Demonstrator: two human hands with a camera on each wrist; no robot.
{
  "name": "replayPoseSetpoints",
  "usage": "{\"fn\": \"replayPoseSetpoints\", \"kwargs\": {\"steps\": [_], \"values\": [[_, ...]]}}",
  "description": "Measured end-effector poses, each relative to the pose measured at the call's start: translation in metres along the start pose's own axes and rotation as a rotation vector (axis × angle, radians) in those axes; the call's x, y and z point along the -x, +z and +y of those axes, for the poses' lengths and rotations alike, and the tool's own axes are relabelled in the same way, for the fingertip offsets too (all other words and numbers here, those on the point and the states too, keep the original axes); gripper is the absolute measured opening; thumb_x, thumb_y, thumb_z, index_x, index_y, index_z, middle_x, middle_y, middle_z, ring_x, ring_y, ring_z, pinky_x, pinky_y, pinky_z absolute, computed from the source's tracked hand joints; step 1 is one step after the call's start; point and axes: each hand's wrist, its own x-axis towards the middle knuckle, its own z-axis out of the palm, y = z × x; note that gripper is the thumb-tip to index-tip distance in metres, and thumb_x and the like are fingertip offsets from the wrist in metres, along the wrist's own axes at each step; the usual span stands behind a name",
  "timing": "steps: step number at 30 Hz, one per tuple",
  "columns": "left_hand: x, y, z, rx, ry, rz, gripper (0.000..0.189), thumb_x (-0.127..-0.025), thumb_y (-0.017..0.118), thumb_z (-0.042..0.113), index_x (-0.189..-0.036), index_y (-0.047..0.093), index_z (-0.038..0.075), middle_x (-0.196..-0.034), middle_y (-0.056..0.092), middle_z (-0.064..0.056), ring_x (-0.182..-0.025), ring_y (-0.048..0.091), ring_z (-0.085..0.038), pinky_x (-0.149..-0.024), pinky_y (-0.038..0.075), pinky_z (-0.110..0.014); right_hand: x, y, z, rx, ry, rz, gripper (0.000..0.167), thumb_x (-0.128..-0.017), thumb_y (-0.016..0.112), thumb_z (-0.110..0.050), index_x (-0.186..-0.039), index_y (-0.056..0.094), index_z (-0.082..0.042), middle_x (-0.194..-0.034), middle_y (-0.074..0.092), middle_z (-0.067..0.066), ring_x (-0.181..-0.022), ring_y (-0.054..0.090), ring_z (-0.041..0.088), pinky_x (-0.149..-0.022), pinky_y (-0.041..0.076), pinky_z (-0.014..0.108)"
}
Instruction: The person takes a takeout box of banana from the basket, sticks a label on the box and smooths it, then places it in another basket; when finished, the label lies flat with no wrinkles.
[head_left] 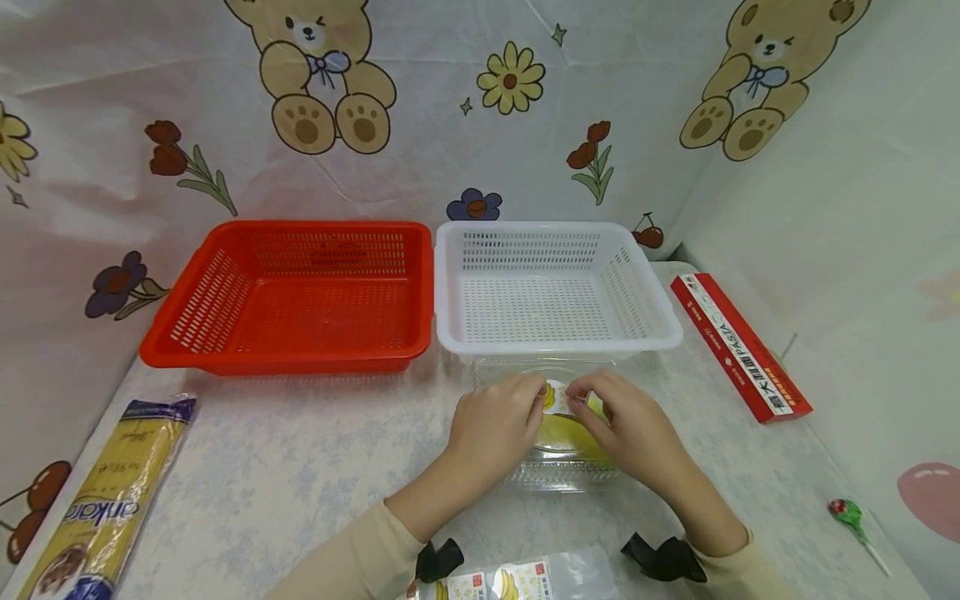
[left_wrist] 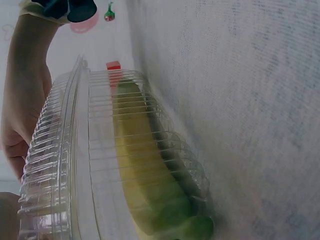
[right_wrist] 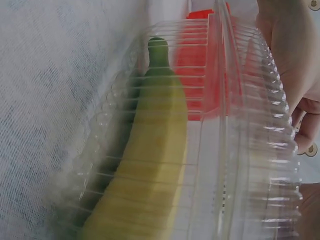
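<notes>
A clear plastic clamshell box stands on the table in front of the white basket, its lid down. Through its ribbed wall, both wrist views show a yellow banana with green ends lying inside. Above the lid, my left hand pinches the left edge of a small white sticker printed with bananas. The right hand pinches that sticker's right edge between thumb and fingertips. Whether the sticker touches the lid cannot be made out. A sheet of similar stickers lies nearer to me, between the forearms.
A red basket and a white basket stand side by side at the back. At left lies a yellow pasta packet. A red pasta box and a lollipop lie at right. Black straps circle the wrists.
</notes>
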Motion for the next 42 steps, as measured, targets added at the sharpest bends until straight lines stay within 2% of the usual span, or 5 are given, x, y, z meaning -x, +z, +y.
{"fn": "replayPoseSetpoints", "kwargs": {"steps": [7, 16, 23, 35, 42], "values": [[-0.005, 0.001, 0.001, -0.021, -0.019, -0.102, 0.012, -0.089, 0.065, 0.015, -0.081, 0.057, 0.019, -0.062, 0.051, 0.009, -0.047, 0.041, -0.008, -0.038, 0.024, -0.019, -0.003, 0.003, 0.007, 0.059, 0.004, -0.019, 0.015, -0.087, 0.076, -0.012, -0.099, 0.069, -0.018, -0.098, 0.066, -0.008, -0.078, 0.059, 0.005, -0.065, 0.052, 0.026], [-0.008, 0.002, 0.003, -0.096, -0.009, -0.118, 0.005, -0.087, 0.065, 0.015, -0.085, 0.06, 0.017, -0.074, 0.058, 0.006, -0.046, 0.045, -0.012, -0.037, 0.026, -0.022, -0.003, 0.003, 0.008, 0.088, 0.03, -0.047, 0.014, -0.087, 0.077, -0.019, -0.1, 0.07, -0.019, -0.101, 0.065, -0.008, -0.087, 0.066, 0.011, -0.071, 0.056, 0.035], [-0.01, 0.002, 0.003, -0.119, -0.023, -0.167, 0.003, -0.087, 0.066, 0.018, -0.089, 0.067, 0.018, -0.091, 0.058, 0.002, -0.053, 0.053, -0.016, -0.038, 0.032, -0.024, -0.002, 0.002, 0.011, 0.117, 0.043, -0.068, 0.014, -0.087, 0.077, -0.021, -0.1, 0.072, -0.018, -0.109, 0.06, -0.001, -0.078, 0.061, 0.014, -0.063, 0.051, 0.03], [-0.01, 0.001, -0.001, -0.109, -0.076, -0.228, 0.009, -0.089, 0.066, 0.027, -0.085, 0.072, 0.022, -0.08, 0.052, 0.002, -0.064, 0.057, -0.019, -0.042, 0.038, -0.028, 0.002, 0.001, 0.018, 0.158, 0.018, -0.04, 0.017, -0.081, 0.082, -0.025, -0.094, 0.078, -0.017, -0.1, 0.059, -0.001, -0.087, 0.054, 0.015, -0.067, 0.049, 0.032], [-0.008, 0.0, -0.005, -0.118, -0.086, -0.196, 0.011, -0.089, 0.068, 0.03, -0.083, 0.073, 0.023, -0.078, 0.052, 0.002, -0.066, 0.056, -0.019, -0.045, 0.04, -0.03, 0.005, -0.001, 0.021, 0.133, 0.005, -0.017, 0.018, -0.078, 0.084, -0.023, -0.094, 0.078, -0.016, -0.098, 0.057, -0.003, -0.085, 0.051, 0.011, -0.068, 0.048, 0.031]]}}
